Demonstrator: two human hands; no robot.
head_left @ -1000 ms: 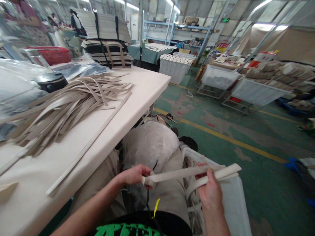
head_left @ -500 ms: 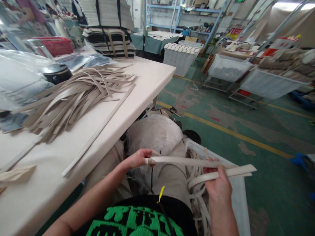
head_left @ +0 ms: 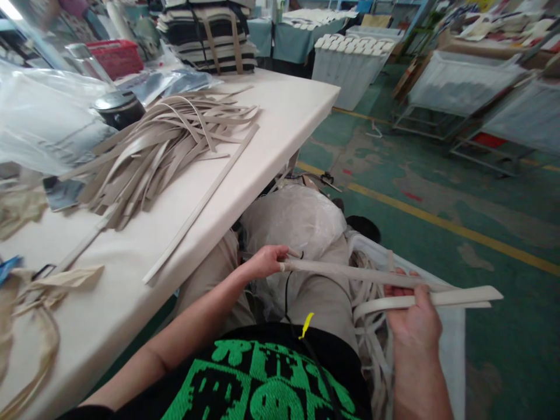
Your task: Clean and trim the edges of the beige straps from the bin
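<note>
A pale beige fabric strip [head_left: 341, 269] stretches across my lap between both hands. My left hand [head_left: 268, 261] is closed on its left end, fingers pinched together. Further right, my right hand [head_left: 413, 312] grips the strip between thumb and fingers, and flat strip ends stick out past it to the right. Below the right hand a white plastic bin [head_left: 452, 344] holds a tangle of similar strips [head_left: 375, 356]. On the table [head_left: 245, 181] to the left lies a heap of beige-grey strips [head_left: 153, 151]. One single strip [head_left: 201, 204] lies apart near the table edge.
A clear plastic bag [head_left: 297, 219] rests between my legs. Behind the strip heap stand a dark round tin [head_left: 118, 108], a red basket [head_left: 116, 57] and a strapped stack of fabric [head_left: 210, 38]. White bins [head_left: 350, 70] and wheeled carts [head_left: 464, 84] stand across the floor.
The camera view has tilted down and turned left, so more of the near table shows. Both hands keep their hold on the strip, with little change between them.
</note>
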